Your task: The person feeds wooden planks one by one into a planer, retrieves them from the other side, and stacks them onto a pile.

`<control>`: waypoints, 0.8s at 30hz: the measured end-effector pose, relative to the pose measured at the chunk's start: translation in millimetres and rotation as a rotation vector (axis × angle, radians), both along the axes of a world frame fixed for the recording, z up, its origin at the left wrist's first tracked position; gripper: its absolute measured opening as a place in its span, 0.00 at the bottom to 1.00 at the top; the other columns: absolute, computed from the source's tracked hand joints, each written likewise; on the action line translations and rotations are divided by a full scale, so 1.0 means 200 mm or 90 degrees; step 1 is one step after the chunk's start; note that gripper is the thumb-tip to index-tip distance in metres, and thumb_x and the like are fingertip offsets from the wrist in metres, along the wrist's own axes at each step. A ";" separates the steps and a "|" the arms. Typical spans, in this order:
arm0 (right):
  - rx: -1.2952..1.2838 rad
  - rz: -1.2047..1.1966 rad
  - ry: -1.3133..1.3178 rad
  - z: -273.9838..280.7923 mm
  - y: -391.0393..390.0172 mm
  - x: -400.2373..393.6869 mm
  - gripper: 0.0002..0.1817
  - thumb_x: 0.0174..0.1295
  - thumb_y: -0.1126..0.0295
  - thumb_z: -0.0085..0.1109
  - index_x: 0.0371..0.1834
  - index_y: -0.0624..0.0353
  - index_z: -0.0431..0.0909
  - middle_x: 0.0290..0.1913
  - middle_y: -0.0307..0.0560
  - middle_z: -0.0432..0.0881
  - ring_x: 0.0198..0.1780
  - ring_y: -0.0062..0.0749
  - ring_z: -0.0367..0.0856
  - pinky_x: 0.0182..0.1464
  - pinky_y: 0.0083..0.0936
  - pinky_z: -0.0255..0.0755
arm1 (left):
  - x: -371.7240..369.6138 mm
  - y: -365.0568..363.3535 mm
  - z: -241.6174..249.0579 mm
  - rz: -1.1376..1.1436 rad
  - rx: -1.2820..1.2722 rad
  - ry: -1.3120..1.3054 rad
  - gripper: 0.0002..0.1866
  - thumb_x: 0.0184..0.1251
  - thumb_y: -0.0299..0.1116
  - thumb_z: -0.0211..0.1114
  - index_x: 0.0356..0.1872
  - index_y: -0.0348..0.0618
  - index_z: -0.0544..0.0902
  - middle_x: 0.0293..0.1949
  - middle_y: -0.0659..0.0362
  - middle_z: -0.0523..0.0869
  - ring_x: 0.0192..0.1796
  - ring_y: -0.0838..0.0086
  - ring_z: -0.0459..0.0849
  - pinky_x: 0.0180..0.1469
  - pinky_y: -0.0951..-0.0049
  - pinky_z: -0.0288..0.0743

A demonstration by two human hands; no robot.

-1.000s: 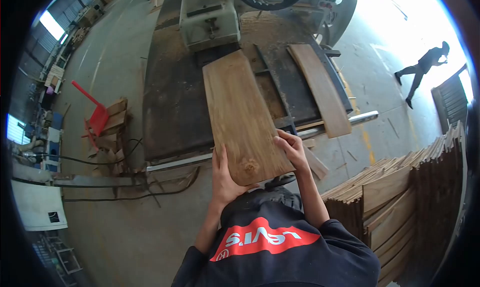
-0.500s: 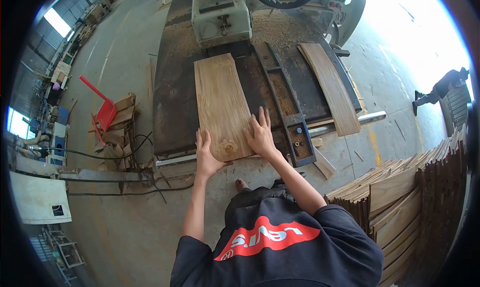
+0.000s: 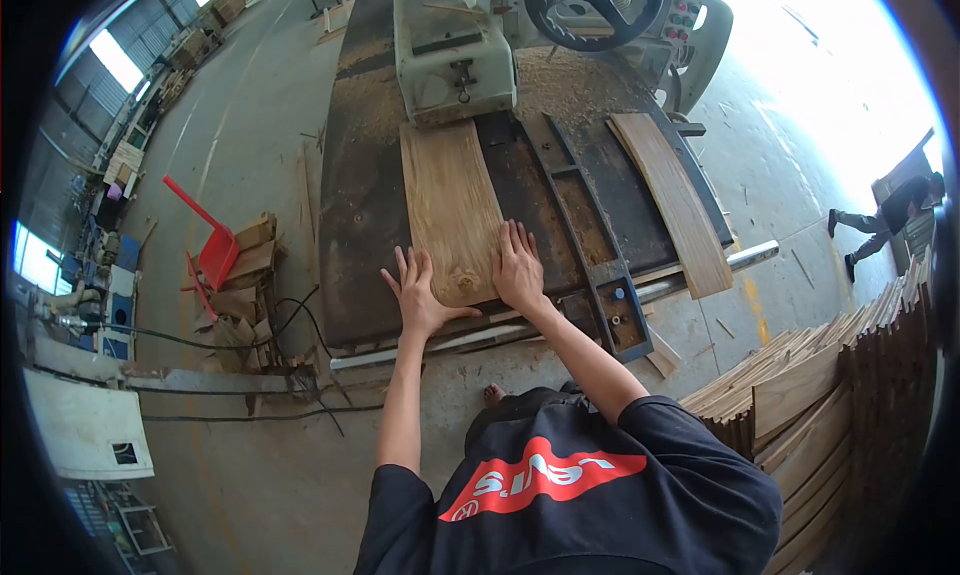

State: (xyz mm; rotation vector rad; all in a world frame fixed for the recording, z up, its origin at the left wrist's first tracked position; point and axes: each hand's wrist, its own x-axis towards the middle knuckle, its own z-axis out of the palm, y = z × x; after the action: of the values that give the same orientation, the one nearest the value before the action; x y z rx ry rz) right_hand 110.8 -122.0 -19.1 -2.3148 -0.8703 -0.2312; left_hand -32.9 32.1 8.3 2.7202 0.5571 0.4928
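A wooden board [image 3: 452,200] lies flat on the dark machine table [image 3: 365,235], its far end at the underside of the machine's pale metal head [image 3: 460,80]. At the board's near left corner is my left hand [image 3: 420,297], fingers spread, thumb along the near end. My right hand [image 3: 519,275] rests flat on the near right edge, fingers stretched forward. Neither hand is wrapped round anything. Right of the board runs a black metal guide fence [image 3: 585,210].
A second board [image 3: 675,205] lies on the table's right side, overhanging the front. Stacked thin boards [image 3: 800,415] stand at right. On the left are a red dustpan [image 3: 215,250] and wood scraps [image 3: 245,295]. Another person [image 3: 895,210] is far right. A black handwheel [image 3: 593,10] tops the machine.
The board has slid forward, its far end now reaching the machine head. My left fingers have spread and come off the board's left edge. The view has shifted slightly.
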 end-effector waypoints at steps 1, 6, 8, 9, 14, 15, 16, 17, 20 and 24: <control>-0.008 -0.005 -0.009 0.00 0.02 0.03 0.34 0.74 0.63 0.50 0.78 0.72 0.60 0.76 0.67 0.68 0.81 0.56 0.60 0.83 0.49 0.50 | 0.02 0.02 -0.01 -0.004 -0.012 -0.016 0.80 0.18 0.74 0.85 0.74 0.23 0.67 0.76 0.31 0.66 0.86 0.44 0.47 0.82 0.35 0.27; 0.013 -0.050 -0.024 0.02 0.13 0.13 0.32 0.74 0.62 0.50 0.76 0.72 0.65 0.75 0.65 0.71 0.78 0.54 0.66 0.81 0.49 0.54 | 0.14 0.13 -0.02 -0.027 0.010 -0.045 0.77 0.20 0.75 0.84 0.72 0.22 0.70 0.75 0.31 0.67 0.85 0.45 0.49 0.82 0.34 0.32; 0.021 -0.062 -0.038 0.00 0.19 0.21 0.31 0.73 0.61 0.51 0.74 0.70 0.68 0.73 0.65 0.73 0.76 0.55 0.70 0.80 0.50 0.57 | 0.23 0.18 -0.01 -0.068 0.025 -0.055 0.76 0.21 0.72 0.85 0.72 0.23 0.70 0.75 0.31 0.67 0.85 0.44 0.50 0.82 0.34 0.35; 0.033 -0.071 -0.040 -0.01 0.22 0.25 0.31 0.72 0.61 0.51 0.74 0.69 0.68 0.73 0.65 0.74 0.76 0.54 0.70 0.80 0.51 0.57 | 0.27 0.21 -0.01 -0.038 0.024 -0.027 0.75 0.22 0.72 0.85 0.72 0.24 0.71 0.76 0.32 0.67 0.85 0.44 0.50 0.81 0.34 0.37; 0.009 -0.072 -0.032 0.00 0.36 0.44 0.34 0.63 0.63 0.54 0.72 0.71 0.70 0.74 0.63 0.73 0.79 0.53 0.67 0.80 0.56 0.56 | 0.50 0.32 0.08 -0.030 0.072 0.105 0.73 0.25 0.72 0.85 0.73 0.28 0.71 0.78 0.38 0.66 0.85 0.47 0.51 0.81 0.33 0.41; 0.004 -0.076 -0.016 -0.01 0.39 0.46 0.35 0.64 0.62 0.54 0.73 0.71 0.69 0.75 0.63 0.72 0.80 0.53 0.65 0.80 0.55 0.55 | 0.51 0.35 0.06 -0.013 0.049 0.112 0.74 0.25 0.73 0.84 0.74 0.29 0.71 0.78 0.37 0.66 0.86 0.49 0.49 0.81 0.33 0.40; -0.002 -0.067 -0.004 -0.02 0.42 0.50 0.36 0.65 0.60 0.54 0.73 0.71 0.68 0.75 0.63 0.71 0.80 0.53 0.63 0.81 0.54 0.54 | 0.51 0.37 0.05 0.016 0.024 0.117 0.74 0.25 0.75 0.83 0.74 0.29 0.70 0.79 0.37 0.65 0.86 0.50 0.48 0.81 0.33 0.39; 0.021 -0.047 0.008 -0.04 0.46 0.56 0.36 0.65 0.59 0.56 0.74 0.70 0.67 0.76 0.62 0.70 0.81 0.53 0.62 0.81 0.54 0.53 | 0.53 0.37 0.08 0.021 0.064 0.141 0.75 0.28 0.75 0.82 0.77 0.31 0.67 0.79 0.38 0.64 0.86 0.52 0.48 0.81 0.33 0.39; 0.060 0.002 -0.019 0.09 0.27 0.62 0.38 0.64 0.58 0.61 0.75 0.66 0.67 0.76 0.58 0.71 0.82 0.52 0.61 0.82 0.53 0.53 | 0.49 0.36 0.03 0.019 0.064 0.123 0.72 0.36 0.77 0.78 0.77 0.31 0.66 0.79 0.38 0.64 0.86 0.51 0.47 0.81 0.33 0.40; 0.066 -0.195 -0.127 0.35 -0.52 0.70 0.42 0.57 0.54 0.73 0.76 0.53 0.70 0.78 0.53 0.69 0.83 0.53 0.59 0.81 0.57 0.52 | 0.32 0.33 -0.23 -0.039 0.236 -0.153 0.61 0.58 0.77 0.66 0.77 0.32 0.66 0.79 0.35 0.64 0.83 0.39 0.53 0.78 0.33 0.49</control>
State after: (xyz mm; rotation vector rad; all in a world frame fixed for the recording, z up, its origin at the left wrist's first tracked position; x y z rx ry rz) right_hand 250.5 -226.0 50.1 -2.3467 -0.5769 -0.6317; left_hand 31.8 98.9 -37.4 2.9459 0.3461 0.9759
